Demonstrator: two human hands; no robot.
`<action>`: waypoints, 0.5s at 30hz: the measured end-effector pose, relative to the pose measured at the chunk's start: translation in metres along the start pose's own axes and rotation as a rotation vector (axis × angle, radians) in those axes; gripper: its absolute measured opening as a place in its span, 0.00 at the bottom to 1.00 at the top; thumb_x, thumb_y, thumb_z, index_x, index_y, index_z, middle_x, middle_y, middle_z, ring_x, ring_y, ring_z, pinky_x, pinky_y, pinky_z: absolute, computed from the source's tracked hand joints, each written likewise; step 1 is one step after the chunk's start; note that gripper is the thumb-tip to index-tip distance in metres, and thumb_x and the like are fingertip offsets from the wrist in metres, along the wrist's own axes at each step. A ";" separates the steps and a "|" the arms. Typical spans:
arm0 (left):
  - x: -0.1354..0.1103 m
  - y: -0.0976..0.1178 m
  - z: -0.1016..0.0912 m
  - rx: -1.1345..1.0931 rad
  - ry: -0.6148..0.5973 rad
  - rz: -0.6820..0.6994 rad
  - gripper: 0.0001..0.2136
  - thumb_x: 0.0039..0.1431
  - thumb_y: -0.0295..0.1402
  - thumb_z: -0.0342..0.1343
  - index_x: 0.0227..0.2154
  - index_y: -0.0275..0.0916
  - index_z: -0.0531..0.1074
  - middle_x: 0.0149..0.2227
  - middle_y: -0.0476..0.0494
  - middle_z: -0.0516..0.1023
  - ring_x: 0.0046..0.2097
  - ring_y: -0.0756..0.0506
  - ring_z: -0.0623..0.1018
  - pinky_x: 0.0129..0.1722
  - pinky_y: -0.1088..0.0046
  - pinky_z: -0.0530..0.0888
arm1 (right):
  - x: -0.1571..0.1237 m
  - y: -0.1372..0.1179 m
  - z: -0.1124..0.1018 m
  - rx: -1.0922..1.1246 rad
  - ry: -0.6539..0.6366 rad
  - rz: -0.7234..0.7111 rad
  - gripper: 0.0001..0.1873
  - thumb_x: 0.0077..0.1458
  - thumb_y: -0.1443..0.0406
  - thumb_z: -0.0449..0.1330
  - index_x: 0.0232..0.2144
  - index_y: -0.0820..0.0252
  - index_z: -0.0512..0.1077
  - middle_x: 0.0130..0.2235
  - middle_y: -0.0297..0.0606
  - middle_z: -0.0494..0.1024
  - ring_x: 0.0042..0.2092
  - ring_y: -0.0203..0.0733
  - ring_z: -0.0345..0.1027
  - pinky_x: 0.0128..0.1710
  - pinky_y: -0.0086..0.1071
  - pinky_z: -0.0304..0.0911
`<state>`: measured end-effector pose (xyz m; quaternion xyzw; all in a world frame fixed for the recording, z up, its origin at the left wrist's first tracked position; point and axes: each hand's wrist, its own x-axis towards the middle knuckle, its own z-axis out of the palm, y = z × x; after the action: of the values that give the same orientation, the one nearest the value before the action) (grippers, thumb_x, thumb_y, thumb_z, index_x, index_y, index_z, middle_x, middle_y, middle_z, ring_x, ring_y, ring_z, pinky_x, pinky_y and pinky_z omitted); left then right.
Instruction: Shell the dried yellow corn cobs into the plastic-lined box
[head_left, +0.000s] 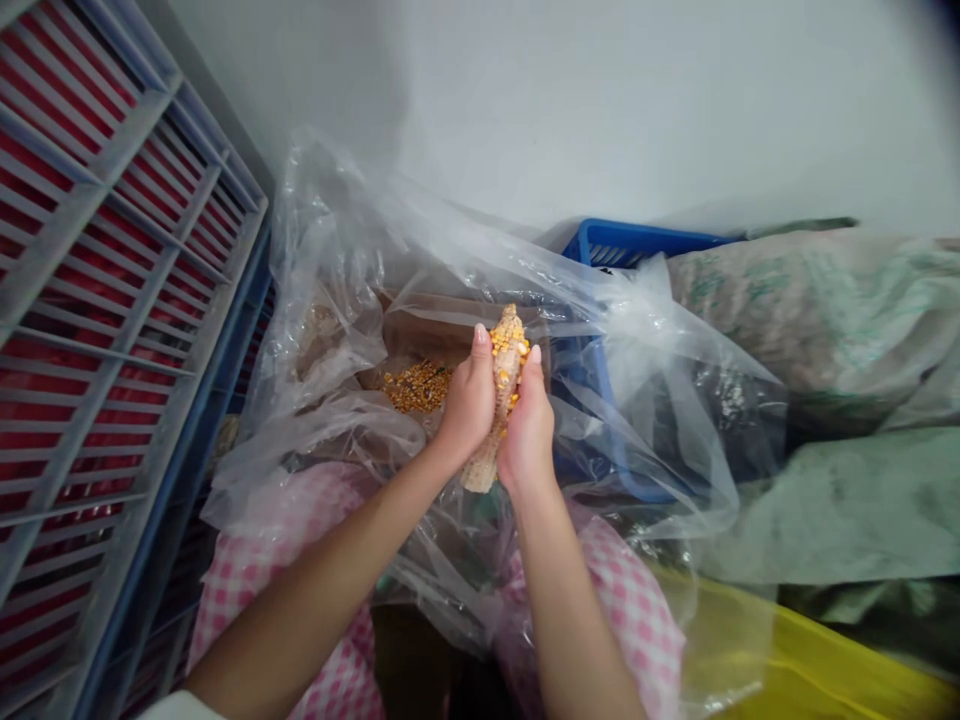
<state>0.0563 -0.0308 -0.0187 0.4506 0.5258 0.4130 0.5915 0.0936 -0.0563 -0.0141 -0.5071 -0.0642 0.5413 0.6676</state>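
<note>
A big white wall [600, 100] goes across the top. On the left stands a tall grey plastic rack [97, 250] with red stuff [45, 190] behind its bars, and the bars make it hard to tell what the red stuff is. On the right lie fat green-and-white woven sacks [840, 320], and a shiny yellow bag [817, 660] sits low in the corner, cut off by the edge of the view. A big clear plastic bag [322, 260] lies crumpled in the middle, and its folds make it hard to see what is under it. Through it you can see part of a bright blue plastic basket [637, 243] and a brown cardboard box [450, 330]. Pink-and-white checked cloth [255, 570] shows below the arms.

Inside the bag, a small heap of yellow corn kernels [417, 387] lies near the left hand [469, 400]. The left hand and the right hand [529, 435] are both shut tight around a bumpy yellow corn cob [504, 350], held up over the bag. The hands hide the middle of the cob. Its top sticks out with yellow kernels on it, and its pale bottom end pokes out below, looking bare.
</note>
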 end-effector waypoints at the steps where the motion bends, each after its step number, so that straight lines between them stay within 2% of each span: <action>1: 0.001 -0.001 0.000 0.001 0.002 -0.012 0.30 0.55 0.55 0.34 0.28 0.37 0.74 0.29 0.42 0.77 0.36 0.45 0.75 0.35 0.72 0.70 | 0.000 0.002 -0.001 -0.022 0.014 -0.021 0.23 0.49 0.50 0.51 0.38 0.61 0.72 0.42 0.36 0.76 0.49 0.37 0.66 0.53 0.34 0.56; 3: 0.002 -0.001 -0.001 -0.004 -0.011 -0.029 0.31 0.54 0.55 0.33 0.28 0.37 0.74 0.28 0.41 0.77 0.34 0.45 0.76 0.33 0.72 0.70 | 0.001 0.005 -0.002 -0.027 0.009 -0.045 0.23 0.49 0.51 0.52 0.40 0.60 0.71 0.44 0.35 0.75 0.51 0.35 0.64 0.54 0.33 0.54; 6: 0.002 0.003 -0.002 -0.014 -0.038 -0.004 0.32 0.54 0.56 0.32 0.28 0.36 0.74 0.28 0.42 0.77 0.33 0.45 0.76 0.33 0.72 0.70 | -0.001 0.000 0.000 0.052 -0.066 -0.024 0.21 0.51 0.53 0.52 0.42 0.59 0.70 0.43 0.34 0.75 0.50 0.36 0.65 0.53 0.34 0.56; 10: -0.001 0.009 -0.002 0.034 -0.059 0.071 0.28 0.56 0.53 0.35 0.32 0.36 0.74 0.31 0.42 0.78 0.38 0.45 0.76 0.36 0.72 0.70 | -0.003 -0.013 0.004 0.125 -0.146 0.014 0.26 0.53 0.49 0.46 0.40 0.60 0.71 0.39 0.37 0.77 0.49 0.39 0.67 0.52 0.36 0.59; 15: -0.004 0.010 0.001 0.046 -0.071 0.072 0.27 0.57 0.51 0.35 0.33 0.36 0.74 0.30 0.41 0.78 0.39 0.43 0.75 0.37 0.71 0.69 | -0.001 -0.015 0.003 0.112 -0.113 -0.020 0.20 0.52 0.53 0.49 0.36 0.59 0.72 0.36 0.34 0.78 0.47 0.37 0.68 0.52 0.35 0.59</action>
<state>0.0564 -0.0319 -0.0085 0.4971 0.4975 0.4056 0.5839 0.1008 -0.0543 -0.0011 -0.4369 -0.0763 0.5650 0.6957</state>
